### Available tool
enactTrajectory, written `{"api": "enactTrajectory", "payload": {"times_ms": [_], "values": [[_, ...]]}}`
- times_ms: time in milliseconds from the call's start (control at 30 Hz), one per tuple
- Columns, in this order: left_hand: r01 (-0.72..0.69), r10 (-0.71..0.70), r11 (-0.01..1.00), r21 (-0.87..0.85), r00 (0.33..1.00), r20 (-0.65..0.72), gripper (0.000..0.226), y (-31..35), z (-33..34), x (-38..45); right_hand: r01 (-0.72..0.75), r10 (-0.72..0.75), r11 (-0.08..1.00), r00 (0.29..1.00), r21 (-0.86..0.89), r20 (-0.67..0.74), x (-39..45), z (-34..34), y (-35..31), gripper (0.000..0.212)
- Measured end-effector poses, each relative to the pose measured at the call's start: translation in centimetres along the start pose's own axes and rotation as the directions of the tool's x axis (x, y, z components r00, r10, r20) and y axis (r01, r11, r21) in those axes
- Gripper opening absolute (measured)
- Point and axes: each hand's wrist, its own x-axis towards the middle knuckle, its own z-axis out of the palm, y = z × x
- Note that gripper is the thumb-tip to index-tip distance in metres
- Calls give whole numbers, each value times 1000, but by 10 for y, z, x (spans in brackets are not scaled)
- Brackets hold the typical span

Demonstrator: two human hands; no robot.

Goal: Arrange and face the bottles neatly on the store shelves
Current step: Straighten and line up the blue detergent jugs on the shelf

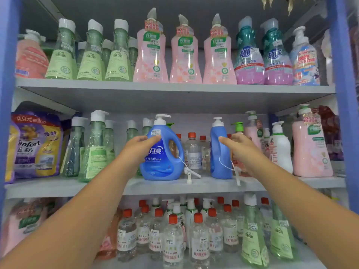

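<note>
**Two blue jugs, one facing out and one edge-on**

Both jugs you need stand on the grey middle shelf (pixel 194 186), straight ahead of you at arm's reach, one per hand. Your left hand (pixel 138 145) rests on the upper left shoulder of the blue plastic detergent jug with the white pump and printed front label (pixel 160 152). The fingers lie fairly straight across it, touching rather than wrapped round. That jug stands upright with its label square to you and its handle to the right, so it reads as already faced.

The move turns on the other one. Your right hand (pixel 236 144) is against the right side of the second blue plastic jug with a white pump (pixel 219 152), thumb reaching across its narrow face (the fingers behind it are hidden, so I cannot tell how firmly you have it). This jug is upright too, but it shows you only its thin edge, its broad face pointing sideways.

My judgement: your right hand is the nearer and better placed one, and what remains is a quarter turn about the jug's upright axis to bring its label forward. White cord tags (pixel 191 172) trail from both jugs onto the shelf edge and could snag.
</note>
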Motion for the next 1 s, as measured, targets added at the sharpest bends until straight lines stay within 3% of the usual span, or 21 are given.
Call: {"api": "enactTrajectory", "payload": {"times_ms": [67, 200, 267, 367, 567, 667, 767, 867, 933, 1000], "values": [[-12, 9, 999, -35, 997, -74, 24, 1, 2, 9, 12, -16, 998, 999, -69, -51, 9, 8, 2, 71], [-19, 10, 998, -61, 990, -141, 51, -13, 1, 35, -25, 15, 995, 995, -97, -103, 22, 28, 13, 63], [11, -19, 997, -71, 995, -103, 54, -21, 0, 43, -25, 8, 989, 993, -146, -121, 26, 32, 19, 59], [57, -57, 997, -46, 998, -9, 60, -34, 1, 48, -45, 12, 974, 989, -220, -150, 35, 30, 30, 34], [56, -55, 998, -30, 998, 28, 67, -50, -2, 44, 28, -29, 999, 999, 18, 40, 42, -11, 50, 15], [45, -42, 998, -35, 997, 72, 66, -53, -4, 45, -4, -19, 989, 988, 150, 154, 35, -33, 45, 20], [43, -30, 993, -114, 993, 112, 63, -53, 1, 41, -64, 1, 976, 957, 208, 292, 22, -40, 43, 45], [28, -8, 987, -156, 992, 128, 83, -55, 5, 37, -86, 5, 971, 940, 225, 341, 11, -35, 52, 61], [15, 4, 987, -159, 992, 123, 90, -56, 7, 33, -65, -11, 973, 947, 223, 322, 6, -30, 56, 57], [1, 16, 990, -142, 992, 121, 81, -56, 10, 29, -43, -26, 969, 961, 243, 275, 4, -24, 57, 47]]}}
